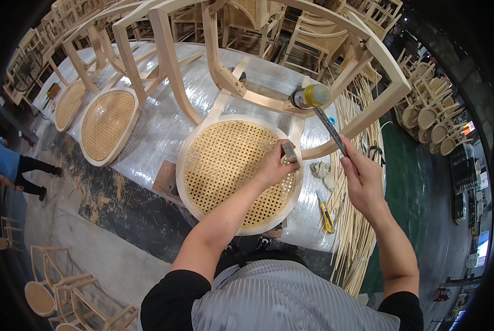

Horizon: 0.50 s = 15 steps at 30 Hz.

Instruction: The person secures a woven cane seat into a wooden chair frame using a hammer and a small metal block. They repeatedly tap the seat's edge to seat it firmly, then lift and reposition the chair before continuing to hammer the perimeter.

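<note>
The table (305, 234) ends nearer than the left hand (274, 167), which pinches a block (289, 151) at the rim of the seat (219, 165); beside the chair frame (371, 109), the right hand (363, 176) grips a mallet (331, 131), handle slanting forward-left.

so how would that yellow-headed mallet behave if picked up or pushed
The mallet would likely feel head-heavy, since a chunky head sits at the end of a slim handle. Pushed on its side, it might roll in an arc, as the head looks rounded. The handle is probably stiff, being straight.
</note>
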{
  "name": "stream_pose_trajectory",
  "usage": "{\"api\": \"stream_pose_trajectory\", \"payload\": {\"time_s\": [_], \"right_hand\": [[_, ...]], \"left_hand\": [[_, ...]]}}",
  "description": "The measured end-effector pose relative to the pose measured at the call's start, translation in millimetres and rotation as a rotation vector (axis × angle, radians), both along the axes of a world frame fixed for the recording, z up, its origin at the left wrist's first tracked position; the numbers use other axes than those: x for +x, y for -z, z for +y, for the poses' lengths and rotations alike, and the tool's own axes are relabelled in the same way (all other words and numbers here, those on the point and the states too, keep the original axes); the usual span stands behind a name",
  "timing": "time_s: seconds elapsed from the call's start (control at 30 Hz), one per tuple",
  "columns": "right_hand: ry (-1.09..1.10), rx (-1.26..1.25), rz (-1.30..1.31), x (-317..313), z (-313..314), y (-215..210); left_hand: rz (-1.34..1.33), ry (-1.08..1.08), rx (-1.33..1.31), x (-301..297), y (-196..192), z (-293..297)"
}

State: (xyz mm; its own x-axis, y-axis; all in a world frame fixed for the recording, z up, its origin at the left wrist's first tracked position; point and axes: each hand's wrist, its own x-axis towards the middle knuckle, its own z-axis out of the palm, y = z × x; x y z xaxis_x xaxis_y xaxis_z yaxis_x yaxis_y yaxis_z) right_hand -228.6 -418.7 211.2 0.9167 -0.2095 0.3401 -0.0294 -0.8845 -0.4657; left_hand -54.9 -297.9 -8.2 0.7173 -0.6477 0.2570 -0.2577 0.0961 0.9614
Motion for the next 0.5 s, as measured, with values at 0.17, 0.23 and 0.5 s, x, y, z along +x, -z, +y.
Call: {"api": "stream_pose_trajectory", "payload": {"time_s": [0.17,0.23,0.5], "right_hand": [[-0.171,-0.131,-0.127,-0.9,1.0,24.0],[-0.143,-0.308,0.142,-9.5,-13.0,36.9],[-0.207,-0.137,-0.113,-16.8,-3.2,49.3]], "left_hand": [[-0.040,-0.004,0.003,-3.0,-1.6,3.3],[-0.024,0.052,0.245,-7.9,-9.3,-0.6],[-0.011,0.003,0.068,-11.8,-11.4,7.7]]}}
